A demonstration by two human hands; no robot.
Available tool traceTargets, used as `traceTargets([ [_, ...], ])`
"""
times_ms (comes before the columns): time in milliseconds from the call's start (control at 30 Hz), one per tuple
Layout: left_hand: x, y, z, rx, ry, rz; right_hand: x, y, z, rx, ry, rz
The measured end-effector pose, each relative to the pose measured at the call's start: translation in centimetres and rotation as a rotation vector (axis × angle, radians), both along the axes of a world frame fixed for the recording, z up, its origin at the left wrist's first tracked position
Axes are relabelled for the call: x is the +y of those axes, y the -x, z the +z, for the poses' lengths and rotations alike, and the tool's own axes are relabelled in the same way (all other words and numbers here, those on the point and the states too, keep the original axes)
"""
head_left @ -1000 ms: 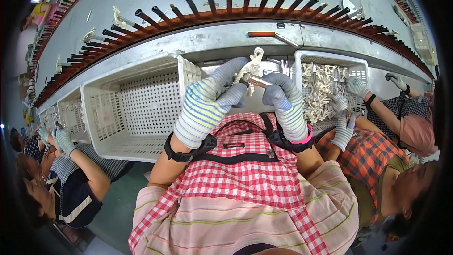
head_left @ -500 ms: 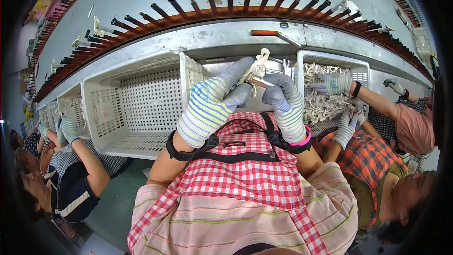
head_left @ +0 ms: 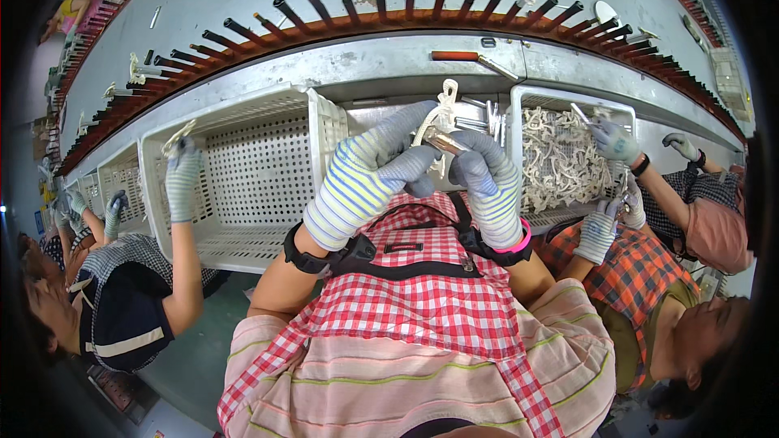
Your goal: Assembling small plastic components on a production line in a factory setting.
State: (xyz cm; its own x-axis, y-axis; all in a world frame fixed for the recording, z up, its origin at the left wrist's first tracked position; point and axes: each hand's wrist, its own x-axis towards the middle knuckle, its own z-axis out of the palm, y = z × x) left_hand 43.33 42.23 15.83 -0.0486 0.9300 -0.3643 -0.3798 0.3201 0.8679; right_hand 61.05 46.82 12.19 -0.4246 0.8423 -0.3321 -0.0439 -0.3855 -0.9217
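Note:
My left hand (head_left: pixel 353 182), in a grey-palmed glove with blue and yellow stripes, pinches a small cream-coloured curly piece (head_left: pixel 445 116) upright in front of my chest. A looped tip rises above my fingers. In the matching glove, my right hand (head_left: pixel 488 182) grips a short shiny metal tool (head_left: pixel 446 143), its end against the lower part of the piece. My fingers hide most of the tool, so its exact kind is unclear. Both hands are closed, close together over the near edge of a metal tray.
Several metal rods (head_left: pixel 489 118) lie beyond my right hand. A white crate (head_left: pixel 312 146) stands left; another crate (head_left: pixel 629 118) with many cream pieces stands right. A red-handled tool (head_left: pixel 454 56) lies before the peg rail (head_left: pixel 389 23). Co-workers' gloved hands (head_left: pixel 183 178) are on both sides.
The pegs have shifted left along the rail. A left co-worker's hand has come up over the left crate with a cream piece. My hands have barely moved, the piece slightly turned.

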Motion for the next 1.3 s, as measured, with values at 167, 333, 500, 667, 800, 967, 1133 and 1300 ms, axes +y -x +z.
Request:
traceTargets([
  [167,0.1,-0.3,0.5,-0.157,0.048,0.069,-0.1,0.0,0.0,0.014,-0.017,-0.005],
  [333,0.0,-1.0,0.7,-0.158,0.026,0.104,-0.5,-0.3,0.1,0.028,-0.06,-0.027],
  [500,-0.2,-0.8,0.6,-0.19,0.002,0.172,-1.0,-0.6,-0.6,0.028,-0.246,-0.126],
  [667,-0.3,-0.2,0.8,-0.149,0.033,0.151,-0.9,-0.7,-0.2,-0.103,-0.345,-0.074],
  [800,-0.7,-0.7,0.3,-0.161,0.05,0.135,-0.9,-0.6,-0.3,-0.096,-0.32,-0.041],
  [967,-1.0,-0.6,0.3,-0.083,0.021,0.1,-0.9,-0.6,-0.1,-0.109,-0.343,0.004],
  [1133,-1.3,-0.4,0.4,0.023,-0.013,0.046,-1.2,-0.6,-0.2,-0.121,-0.325,0.005],
  [1300,-1.5,0.0,0.7,0.14,0.029,-0.04,-1.1,-0.5,0.0,-0.183,-0.466,0.013],
])
